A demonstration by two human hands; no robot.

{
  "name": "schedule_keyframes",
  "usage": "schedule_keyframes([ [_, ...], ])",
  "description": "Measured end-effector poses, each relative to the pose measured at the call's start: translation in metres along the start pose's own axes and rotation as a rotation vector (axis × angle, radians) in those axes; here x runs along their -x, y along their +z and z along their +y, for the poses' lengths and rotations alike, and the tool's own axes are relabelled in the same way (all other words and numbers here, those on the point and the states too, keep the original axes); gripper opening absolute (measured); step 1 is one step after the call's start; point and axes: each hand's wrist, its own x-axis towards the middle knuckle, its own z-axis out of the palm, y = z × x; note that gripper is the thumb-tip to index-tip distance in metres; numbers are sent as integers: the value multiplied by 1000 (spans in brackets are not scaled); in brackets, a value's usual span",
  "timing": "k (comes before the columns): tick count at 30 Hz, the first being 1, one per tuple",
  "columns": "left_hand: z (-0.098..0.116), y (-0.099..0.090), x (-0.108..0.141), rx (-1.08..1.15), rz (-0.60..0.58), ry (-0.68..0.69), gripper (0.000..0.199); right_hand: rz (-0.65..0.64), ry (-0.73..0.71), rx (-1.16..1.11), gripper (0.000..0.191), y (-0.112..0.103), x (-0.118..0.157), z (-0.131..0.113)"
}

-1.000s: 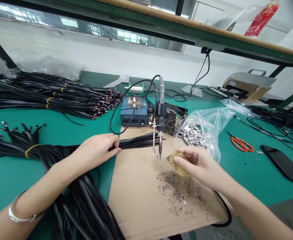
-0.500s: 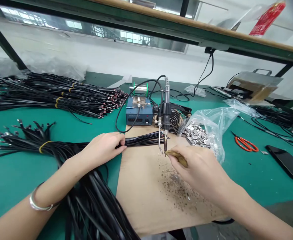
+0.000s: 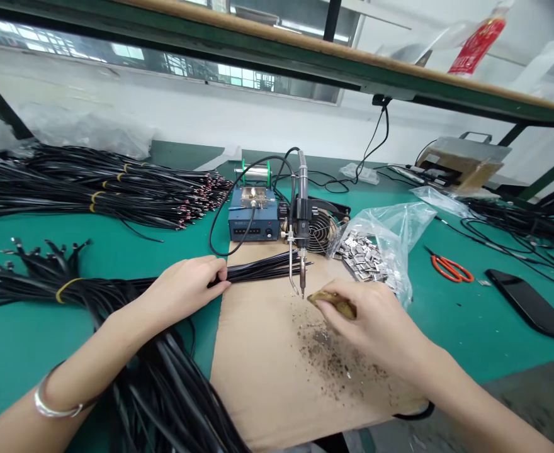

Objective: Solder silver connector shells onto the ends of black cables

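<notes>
My left hand is closed round a bundle of black cables, whose ends reach behind the upright soldering iron. My right hand pinches a crumpled yellow-brown pad, just right of the iron's tip and apart from it. Beneath lies a brown cardboard sheet with dark specks scattered on it. Behind it stands a blue soldering station with a solder spool. A clear bag of small metal connectors lies to the right of the iron.
More black cables lie at the back left. Orange-handled scissors and a black phone are on the right. A round fan grille stands behind the iron. A shelf crosses above the bench.
The pad in my right hand has moved from against the iron's tip to a little right of it. The whole view has shifted slightly. My left hand still holds the cables.
</notes>
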Motion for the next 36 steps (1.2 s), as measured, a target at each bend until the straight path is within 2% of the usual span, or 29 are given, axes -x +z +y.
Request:
schedule_keyframes([
  [3, 0, 0, 0, 2, 1, -8, 15, 23, 115, -245, 17, 1, -8, 7],
  [6, 0, -1, 0, -1, -6, -22, 14, -62, 179, -452, 19, 7, -19, 14],
  [9, 0, -1, -1, -3, -19, -26, 14, -171, 189, -536, 22, 13, -24, 20],
  [12, 1, -1, -1, -2, -26, -30, 15, -225, 193, -570, 24, 16, -21, 24],
  [18, 1, -2, 0, 1, -31, -41, 15, -190, 168, -541, 23, 13, -12, 26],
  [23, 0, -2, 0, 3, -28, -42, 15, -108, 131, -465, 20, 9, -9, 17],
  [26, 0, -1, 0, 5, -20, -42, 15, -61, 55, -263, 18, 9, -6, 11],
  [29, 0, -1, -1, 9, -18, -45, 14, -72, -26, -91, 19, 9, -2, 9],
  [31, 0, -1, -1, 13, -20, -45, 14, -59, -24, -88, 17, 7, 1, 9],
  [34, 0, -2, -1, 16, -23, -43, 15, 43, -32, -101, 15, 6, 3, 7],
  [36, 1, -2, 0, 18, -22, -44, 14, 52, -51, -82, 15, 7, 3, 5],
])
